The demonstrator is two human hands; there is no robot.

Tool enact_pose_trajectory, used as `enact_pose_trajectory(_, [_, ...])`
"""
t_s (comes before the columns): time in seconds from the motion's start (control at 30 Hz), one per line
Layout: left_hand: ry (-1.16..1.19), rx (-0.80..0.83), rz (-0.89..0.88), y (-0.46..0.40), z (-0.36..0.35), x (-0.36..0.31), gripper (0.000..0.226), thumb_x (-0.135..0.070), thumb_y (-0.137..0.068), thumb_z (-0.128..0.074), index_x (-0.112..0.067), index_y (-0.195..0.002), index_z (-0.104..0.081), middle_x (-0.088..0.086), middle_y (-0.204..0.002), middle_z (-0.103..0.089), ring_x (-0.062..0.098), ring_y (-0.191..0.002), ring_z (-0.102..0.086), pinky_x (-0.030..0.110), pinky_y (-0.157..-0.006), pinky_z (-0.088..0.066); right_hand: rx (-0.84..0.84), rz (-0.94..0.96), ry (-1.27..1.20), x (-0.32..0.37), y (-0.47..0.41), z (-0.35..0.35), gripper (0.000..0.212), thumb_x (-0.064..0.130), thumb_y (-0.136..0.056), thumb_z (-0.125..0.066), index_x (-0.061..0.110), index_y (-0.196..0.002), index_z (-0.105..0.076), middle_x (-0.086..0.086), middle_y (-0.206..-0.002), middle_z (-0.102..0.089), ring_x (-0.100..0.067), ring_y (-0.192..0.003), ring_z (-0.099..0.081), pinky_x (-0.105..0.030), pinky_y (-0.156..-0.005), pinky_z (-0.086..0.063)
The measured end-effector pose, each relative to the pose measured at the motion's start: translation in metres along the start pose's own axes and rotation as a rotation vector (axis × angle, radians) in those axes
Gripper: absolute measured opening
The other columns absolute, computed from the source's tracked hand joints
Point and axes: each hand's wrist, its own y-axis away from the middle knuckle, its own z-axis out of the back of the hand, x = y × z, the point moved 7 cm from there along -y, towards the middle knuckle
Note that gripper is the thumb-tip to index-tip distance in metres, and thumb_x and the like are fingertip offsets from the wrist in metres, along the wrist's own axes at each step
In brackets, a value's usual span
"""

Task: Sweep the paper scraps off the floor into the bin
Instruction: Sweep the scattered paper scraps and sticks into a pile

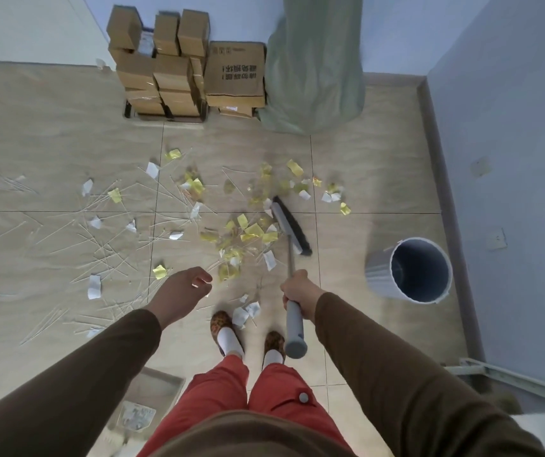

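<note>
**Broom down, scraps everywhere**

Right hand (297,290) wrapped around the long grey-handled broom (292,245), left hand (183,286) loose, holding nothing. Yellow and white paper scraps (248,230) litter the beige tiled floor (50,143) beside the bristles; round grey plastic bin (409,270) stands well right.

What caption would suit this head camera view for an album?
Right hand grips a broom among paper scraps; left hand free, bin waiting nearby.
</note>
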Motion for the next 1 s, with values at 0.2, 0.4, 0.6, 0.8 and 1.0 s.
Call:
enact_pose_trajectory(0.2, [0.039, -0.004, -0.03, -0.021, 0.018, -0.013, 0.01, -0.024, -0.091, -0.065, -0.026, -0.1, -0.068, -0.002, -0.1, -0.071, 0.018, -0.092, -0.066, 0.027, -0.072, -0.045, 0.034, 0.0, -0.147, 0.0, 0.035, 0.008, 0.034, 0.005, -0.096, -0.045, 0.016, -0.128, -0.041, -0.008, -0.072, -0.051, -0.009, -0.046, -0.045, -0.02, -0.038, -0.041])
enact_pose_trajectory(0.4, [0.03, -0.005, -0.073, -0.042, 0.014, -0.044, 0.016, -0.022, -0.092, -0.063, -0.018, -0.106, -0.069, 0.002, -0.102, -0.071, 0.02, -0.092, -0.065, 0.031, -0.079, -0.049, -0.105, 0.046, -0.257, -0.004, 0.053, 0.079, 0.033, 0.009, -0.098, -0.049, 0.021, -0.128, -0.039, -0.007, -0.074, -0.052, -0.008, -0.04, -0.043, -0.02, -0.037, -0.039])
enact_pose_trajectory(0.6, [0.007, 0.018, -0.039, -0.067, 0.003, -0.073, 0.019, -0.023, -0.092, -0.063, -0.017, -0.11, -0.068, 0.002, -0.103, -0.07, 0.02, -0.092, -0.064, 0.028, -0.077, -0.044, -0.273, 0.052, -0.151, 0.037, -0.017, 0.17, 0.032, 0.006, -0.1, -0.048, 0.01, -0.13, -0.039, -0.01, -0.078, -0.052, -0.011, -0.042, -0.045, -0.019, -0.033, -0.041])
enact_pose_trajectory(0.8, [-0.039, -0.003, -0.046, -0.078, 0.005, -0.097, 0.02, -0.022, -0.093, -0.063, -0.017, -0.111, -0.068, 0.0, -0.102, -0.07, 0.021, -0.096, -0.065, 0.03, -0.081, -0.047, -0.272, 0.025, 0.094, 0.083, -0.088, 0.224, 0.026, 0.003, -0.099, -0.039, -0.001, -0.125, -0.041, -0.011, -0.08, -0.048, -0.017, -0.058, -0.048, -0.023, -0.047, -0.048])
enact_pose_trajectory(1.0, [-0.062, -0.007, -0.048, -0.103, -0.003, -0.155, 0.02, -0.022, -0.092, -0.063, -0.019, -0.112, -0.067, -0.001, -0.103, -0.068, 0.019, -0.096, -0.064, 0.029, -0.08, -0.044, -0.152, 0.01, 0.051, 0.094, -0.095, 0.215, 0.032, 0.008, -0.104, -0.034, 0.002, -0.135, -0.035, -0.007, -0.079, -0.042, -0.016, -0.062, -0.045, -0.024, -0.05, -0.043])
